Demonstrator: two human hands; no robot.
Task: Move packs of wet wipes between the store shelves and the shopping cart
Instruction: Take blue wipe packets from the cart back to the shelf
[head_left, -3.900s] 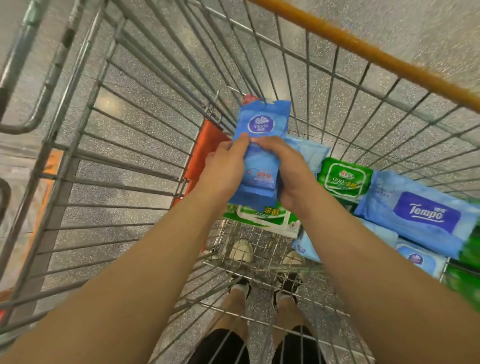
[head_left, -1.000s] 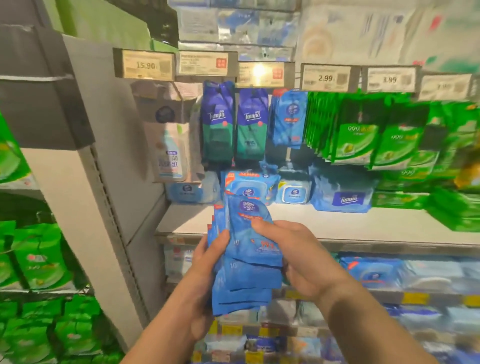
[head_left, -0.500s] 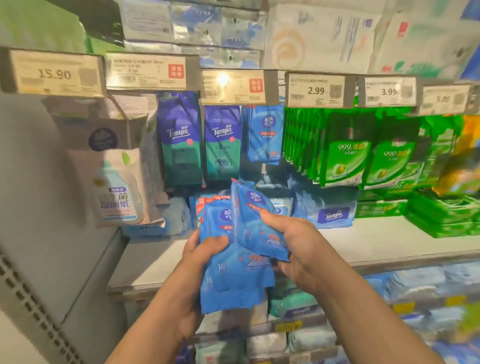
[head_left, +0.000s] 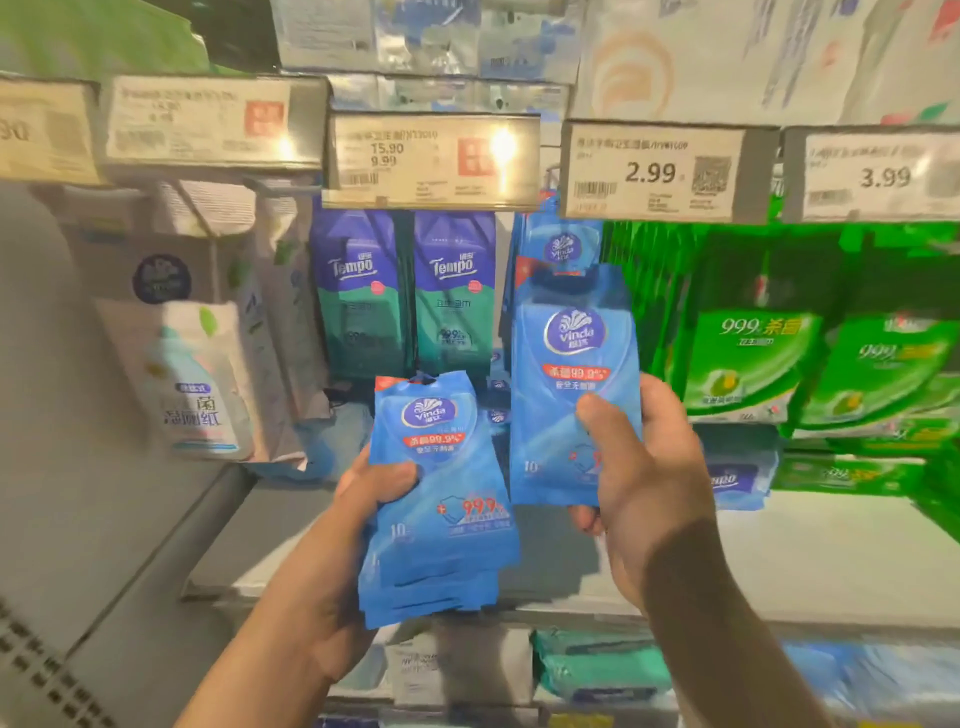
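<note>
Shelf (head_left: 810, 551) of hanging wipes fills the view. The left hand (head_left: 332, 577) grips a stack of blue Vinda packs (head_left: 441, 514). The right hand (head_left: 644, 488) pinches a single blue pack (head_left: 571, 384), raised beside the stack.

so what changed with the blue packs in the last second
The right hand has pulled one blue Vinda pack off the bundle and raised it toward the hanging blue packs under the 2.99 tag. The left hand still grips the remaining stack below.
</note>
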